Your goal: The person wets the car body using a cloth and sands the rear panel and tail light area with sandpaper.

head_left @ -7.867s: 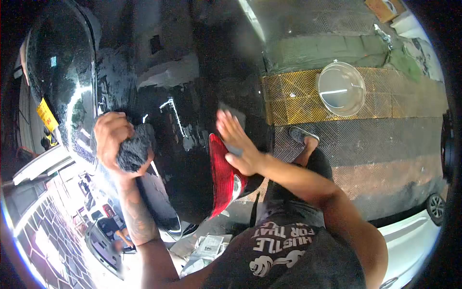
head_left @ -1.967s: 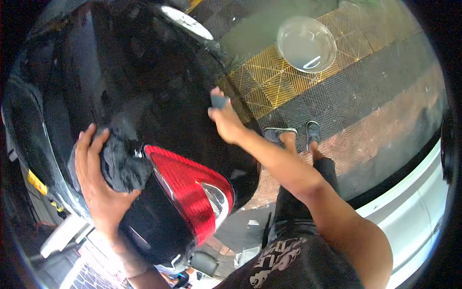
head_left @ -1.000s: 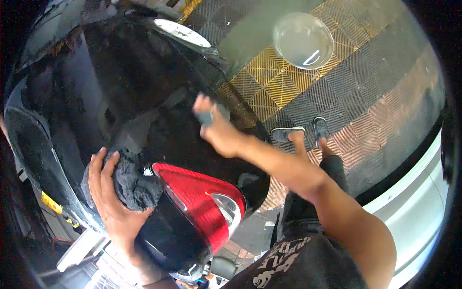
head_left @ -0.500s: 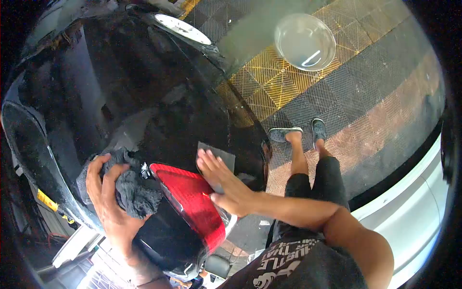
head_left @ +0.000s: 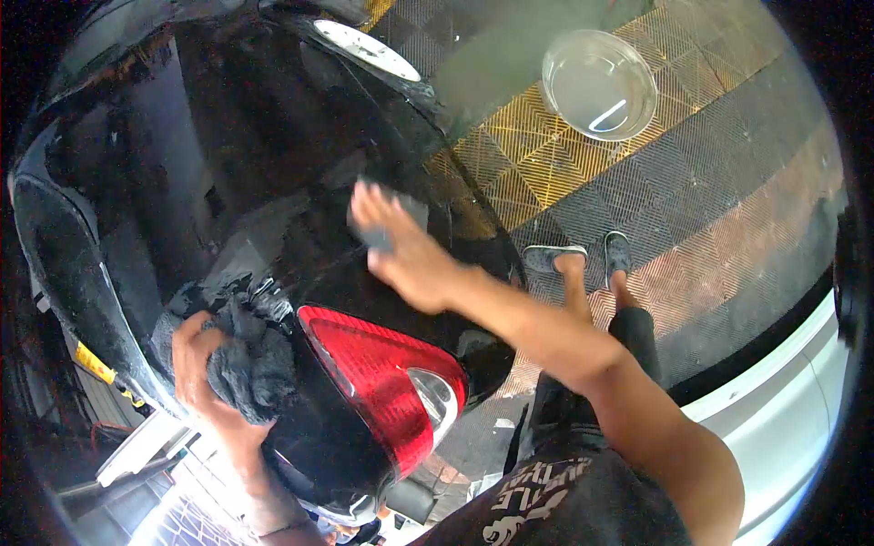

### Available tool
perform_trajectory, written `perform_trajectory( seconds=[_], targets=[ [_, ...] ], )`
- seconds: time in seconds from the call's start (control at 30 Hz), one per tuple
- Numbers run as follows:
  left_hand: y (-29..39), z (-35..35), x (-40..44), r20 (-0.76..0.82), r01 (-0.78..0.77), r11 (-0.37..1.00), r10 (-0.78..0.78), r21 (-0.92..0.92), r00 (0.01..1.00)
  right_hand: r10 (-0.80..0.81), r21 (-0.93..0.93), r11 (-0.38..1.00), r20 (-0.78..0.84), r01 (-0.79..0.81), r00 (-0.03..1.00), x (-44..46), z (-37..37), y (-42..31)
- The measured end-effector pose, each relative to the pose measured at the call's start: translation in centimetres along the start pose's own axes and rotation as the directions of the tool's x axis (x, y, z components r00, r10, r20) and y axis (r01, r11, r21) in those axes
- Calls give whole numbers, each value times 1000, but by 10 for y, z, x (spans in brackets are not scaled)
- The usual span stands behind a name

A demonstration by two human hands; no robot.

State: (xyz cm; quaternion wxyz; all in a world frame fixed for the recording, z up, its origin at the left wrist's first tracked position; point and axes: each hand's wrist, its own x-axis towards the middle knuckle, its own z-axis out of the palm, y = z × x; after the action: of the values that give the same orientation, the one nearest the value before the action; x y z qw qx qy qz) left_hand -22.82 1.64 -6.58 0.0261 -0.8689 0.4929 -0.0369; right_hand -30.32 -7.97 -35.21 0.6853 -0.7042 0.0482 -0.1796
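Note:
My left hand [head_left: 205, 373] grips a bunched dark grey towel [head_left: 257, 364] against the wet black car body, left of the red tail light [head_left: 378, 387]. On the glossy black panel [head_left: 300, 241] above the light lies my right hand [head_left: 410, 250], blurred by motion, fingers stretched out. Beneath its fingers is a thin grey sheet that looks like sandpaper [head_left: 375, 238], mostly covered by the hand. Water streaks shine near the towel.
A clear round tub of cloudy water [head_left: 601, 86] stands on the yellow and grey tiled floor [head_left: 519, 164]. A round white part [head_left: 367, 50] shows at the car's far side. Beside my legs is a white car [head_left: 783, 419] on the right.
My right hand has moved up the panel with the grey sheet, away from the tail light's edge. The left hand still holds the towel in about the same place.

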Motion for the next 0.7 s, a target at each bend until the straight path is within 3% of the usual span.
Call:
perform_trajectory(
  seconds=[0.1, 0.17, 0.27, 0.37, 0.5, 0.57, 0.63, 0.7],
  targets=[
    [-4, 5, 4, -52, -34, 999, 33, -16, 998, 21, 39, 999, 34, -22, 999, 0, -3, -5],
    [-3, 4, 5, -7, -17, 1000, 17, -25, 1000, -90, 231, 970, 71, 71, 993, -48, 9, -44],
    [5, 3, 10, 23, 33, 999, -33, 2, 999, -82, 104, 992, 109, 70, 991, -44, 2, -31],
    [3, 3, 11, 43, 18, 998, -21, 57, 999, 31, 45, 998, -2, -31, 1000, 32, -19, 37],
    [3, 2, 13, 59, 12, 999, -15, 51, 998, -8, 114, 994, 51, 2, 999, -27, -3, -1],
    [4, 2, 13, 77, 43, 999, -46, 31, 996, 10, 250, 967, 154, -49, 988, -59, -7, -14],
    [0, 4, 12, 65, 45, 998, -47, 33, 997, 21, 129, 991, 36, -26, 999, -33, -10, 13],
    [2, 3, 14, 75, 30, 999, -33, 44, 997, 191, 263, 945, 47, -196, 981, 28, -24, 66]
  ],
)
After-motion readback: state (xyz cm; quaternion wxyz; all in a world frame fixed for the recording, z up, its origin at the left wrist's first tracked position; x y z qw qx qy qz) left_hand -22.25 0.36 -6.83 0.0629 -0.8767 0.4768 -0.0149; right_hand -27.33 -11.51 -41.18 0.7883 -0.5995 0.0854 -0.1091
